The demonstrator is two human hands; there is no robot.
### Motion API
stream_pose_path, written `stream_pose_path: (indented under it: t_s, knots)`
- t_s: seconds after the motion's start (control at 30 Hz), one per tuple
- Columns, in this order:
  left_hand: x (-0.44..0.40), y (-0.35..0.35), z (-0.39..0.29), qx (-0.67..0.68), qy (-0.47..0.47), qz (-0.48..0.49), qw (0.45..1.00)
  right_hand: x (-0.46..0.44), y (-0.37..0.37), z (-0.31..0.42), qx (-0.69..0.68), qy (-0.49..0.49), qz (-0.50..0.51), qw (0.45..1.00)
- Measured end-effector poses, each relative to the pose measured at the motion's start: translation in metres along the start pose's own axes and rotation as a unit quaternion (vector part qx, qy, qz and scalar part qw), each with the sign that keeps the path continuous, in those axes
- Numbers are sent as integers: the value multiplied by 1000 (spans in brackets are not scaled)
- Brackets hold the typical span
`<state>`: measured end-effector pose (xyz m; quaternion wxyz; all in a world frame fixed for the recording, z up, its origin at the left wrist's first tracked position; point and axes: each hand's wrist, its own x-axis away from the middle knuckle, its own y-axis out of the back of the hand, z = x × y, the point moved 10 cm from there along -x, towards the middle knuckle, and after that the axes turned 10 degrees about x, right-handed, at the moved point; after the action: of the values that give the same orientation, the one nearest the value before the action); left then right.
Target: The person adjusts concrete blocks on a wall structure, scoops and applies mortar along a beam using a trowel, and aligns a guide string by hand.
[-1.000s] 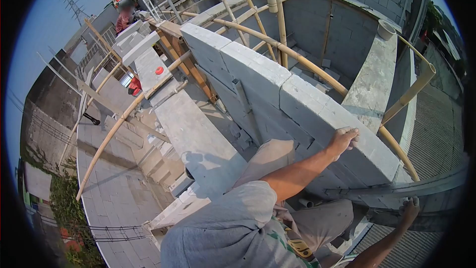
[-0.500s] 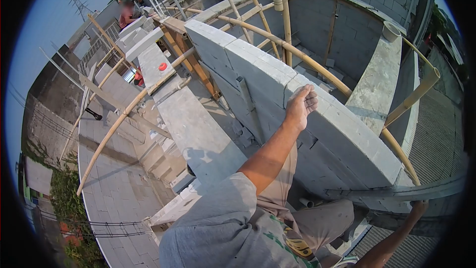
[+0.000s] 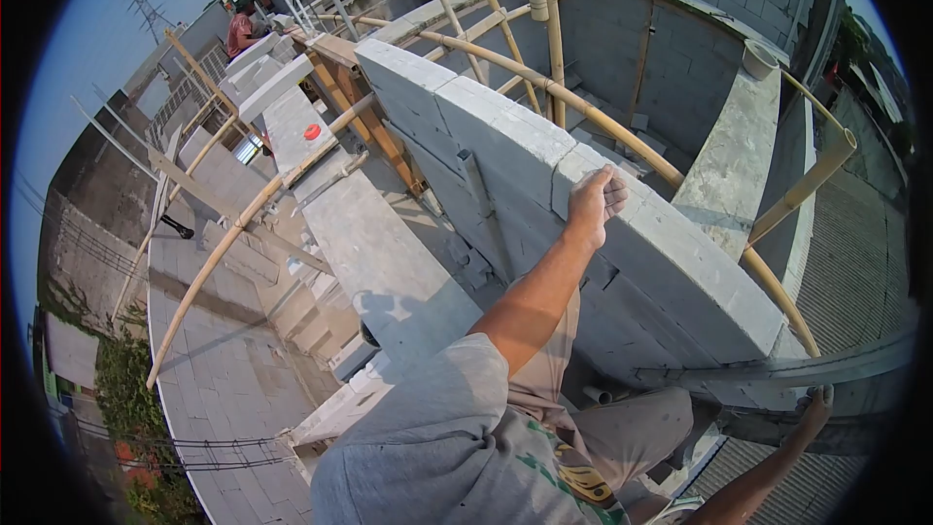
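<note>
My left hand [image 3: 595, 204] rests on the top of a pale grey block wall [image 3: 505, 126], its dusty fingers curled in and pressed together. I see nothing between them. A crack or joint runs down the wall face beside this hand. Far to the right, my right hand [image 3: 814, 410] is closed just below a long grey metal channel [image 3: 777, 371], with its thumb raised. What the fingers of that hand hold, if anything, is hidden. A dark beam lies behind the right hand. Below the wall, my bent knee [image 3: 646, 428] is near a short pipe end [image 3: 597, 396].
Bamboo poles [image 3: 583, 102] cross behind the wall. A long plank [image 3: 389, 272] lies on the left, with a red round object [image 3: 312, 132] beyond it. Another person [image 3: 241, 31] is by stacked blocks [image 3: 274, 87]. A bucket [image 3: 760, 60] stands on a board [image 3: 724, 165]; corrugated roofing [image 3: 860, 224] lies right.
The view has shifted slightly, so the scene sits a little further left. My left hand stays on the wall top. The right hand's thumb now sticks up below the metal channel.
</note>
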<state>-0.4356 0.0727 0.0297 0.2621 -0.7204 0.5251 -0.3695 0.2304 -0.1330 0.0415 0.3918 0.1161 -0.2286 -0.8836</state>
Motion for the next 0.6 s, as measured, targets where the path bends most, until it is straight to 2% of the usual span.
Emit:
stream_pose_path:
  t_s: [0.13, 0.17, 0.3, 0.47, 0.6]
  knots:
    - [5, 29, 10, 15, 14, -24, 999, 8, -10, -9, -8, 11, 34, 999]
    - [6, 29, 11, 16, 13, -22, 1000, 14, -6, -8, -12, 0, 15, 1000]
    - [8, 14, 0, 14, -3, -2, 1000, 40, -10, 27, -14, -24, -29, 999]
    - [-3, -5, -11, 11, -17, 28, 999, 11, -8, 2, -43, -29, -26, 998]
    - [-8, -15, -31, 28, -44, 33, 998, 5, -13, 21, -42, -19, -55, 997]
